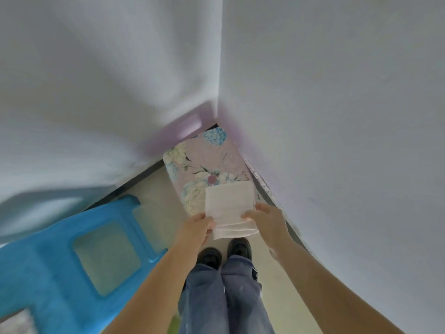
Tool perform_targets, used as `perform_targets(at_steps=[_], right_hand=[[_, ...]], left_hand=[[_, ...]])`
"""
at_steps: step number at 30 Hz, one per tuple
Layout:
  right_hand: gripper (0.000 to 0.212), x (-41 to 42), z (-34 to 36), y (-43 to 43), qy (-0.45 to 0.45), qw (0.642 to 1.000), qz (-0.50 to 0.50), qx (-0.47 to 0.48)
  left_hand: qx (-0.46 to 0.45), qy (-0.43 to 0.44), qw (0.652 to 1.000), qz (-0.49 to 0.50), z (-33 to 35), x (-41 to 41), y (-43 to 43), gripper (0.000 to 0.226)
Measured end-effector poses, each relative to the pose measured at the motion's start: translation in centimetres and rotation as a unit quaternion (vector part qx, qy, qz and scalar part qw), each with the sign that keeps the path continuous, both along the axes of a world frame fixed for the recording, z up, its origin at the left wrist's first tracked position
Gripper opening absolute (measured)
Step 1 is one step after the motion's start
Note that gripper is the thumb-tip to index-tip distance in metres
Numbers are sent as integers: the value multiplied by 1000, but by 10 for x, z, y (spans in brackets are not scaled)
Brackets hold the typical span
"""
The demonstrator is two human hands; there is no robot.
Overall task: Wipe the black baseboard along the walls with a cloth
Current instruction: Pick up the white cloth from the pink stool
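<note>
Prep step: left hand point(197, 229) and right hand point(263, 216) each pinch side edge of folded white cloth point(230, 208), held above floor near room corner. Baseboard point(134, 179) untouched. Next, judged: crouch, press cloth on baseboard.

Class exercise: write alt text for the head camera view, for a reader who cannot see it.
Both hands, left hand and right hand, hold a folded white cloth above a floral stool in a white-walled corner. A black baseboard lines the floor; a blue plastic chair stands left.
</note>
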State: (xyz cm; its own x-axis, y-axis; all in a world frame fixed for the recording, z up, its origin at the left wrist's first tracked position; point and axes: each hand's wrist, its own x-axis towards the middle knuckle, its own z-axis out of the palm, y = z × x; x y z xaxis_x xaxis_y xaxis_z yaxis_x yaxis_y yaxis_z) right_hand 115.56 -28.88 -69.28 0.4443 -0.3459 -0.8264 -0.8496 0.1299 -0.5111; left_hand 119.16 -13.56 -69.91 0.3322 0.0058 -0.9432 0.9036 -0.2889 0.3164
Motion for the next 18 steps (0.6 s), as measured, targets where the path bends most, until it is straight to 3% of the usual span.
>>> perform_targets(at_steps=[4,6,8,12,14,18], right_hand=[[11,-29,103,-20,-25,999,-17,18],[9,-44,158,-26,-44,999,-19,-9],[15,-59,209,-29,-71,996,-27,-36],[20,-100,298,-33,-132,985,-79,-80],[26,-122,328,-33,-149,979,-120,-75],[18,-189,368,-42,-182,949,-247,-69]], left_hand=[[-84,-26,995,-50,95,-7,-7,30],[-131,-34,989,-58,147,-13,-14,22],[-182,-31,981,-67,197,-18,-22,12],[-226,-35,962,-151,279,-28,-40,21],[-247,-69,941,-220,303,-32,-49,21],[-288,-96,881,-362,353,-59,-87,22]])
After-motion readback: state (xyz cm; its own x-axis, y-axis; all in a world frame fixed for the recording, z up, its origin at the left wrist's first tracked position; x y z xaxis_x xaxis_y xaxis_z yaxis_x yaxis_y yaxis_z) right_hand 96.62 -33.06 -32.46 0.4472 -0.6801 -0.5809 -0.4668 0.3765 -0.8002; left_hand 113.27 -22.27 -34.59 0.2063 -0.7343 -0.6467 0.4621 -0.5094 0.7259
